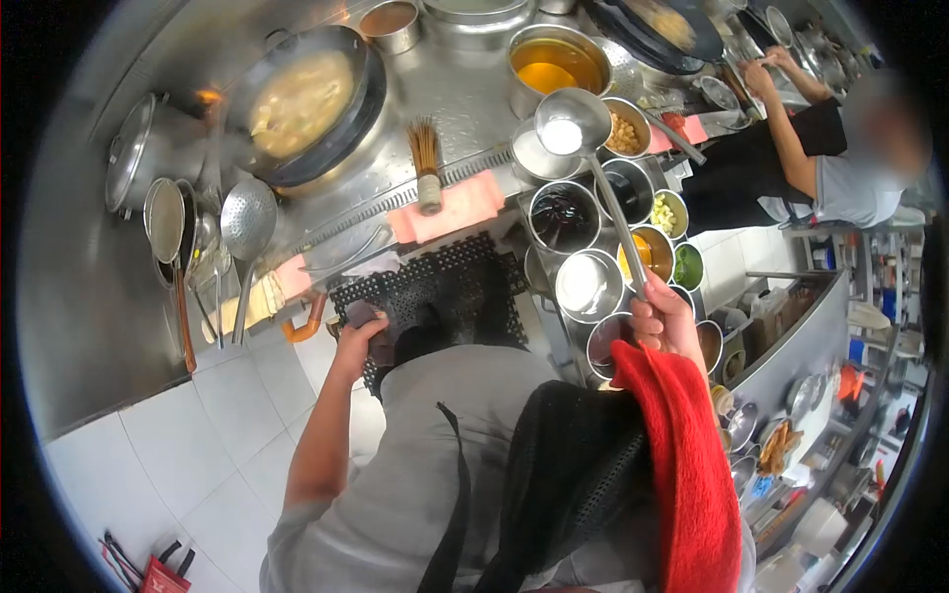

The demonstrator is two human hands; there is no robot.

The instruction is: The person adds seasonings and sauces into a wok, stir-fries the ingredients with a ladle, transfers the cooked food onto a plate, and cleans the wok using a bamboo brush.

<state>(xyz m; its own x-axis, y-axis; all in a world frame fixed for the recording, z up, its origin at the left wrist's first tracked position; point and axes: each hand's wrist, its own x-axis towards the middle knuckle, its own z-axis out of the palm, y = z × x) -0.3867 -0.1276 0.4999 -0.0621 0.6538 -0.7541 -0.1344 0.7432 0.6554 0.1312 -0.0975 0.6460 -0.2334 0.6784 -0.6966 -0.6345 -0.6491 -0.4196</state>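
Observation:
In the head view my right hand (667,316) is closed round the handle of a long steel ladle (611,188). The ladle's bowl hangs over the seasoning pots, and something white lies in it. Below the bowl stands a pot with pale contents (539,158). Nearer are a pot of dark sauce (564,217) and a pot of white seasoning (588,286). My left hand (364,336) grips a dark folded cloth low by the stove's front edge. Farther forward, a wok (306,104) holds pale, bubbling food, away from both hands.
A bamboo brush (425,163) lies on a pink cloth (450,208) at the stove edge. Strainers and a perforated skimmer (249,219) hang at left. A pot of orange oil (559,69) stands at the back. A co-worker (820,148) works at right.

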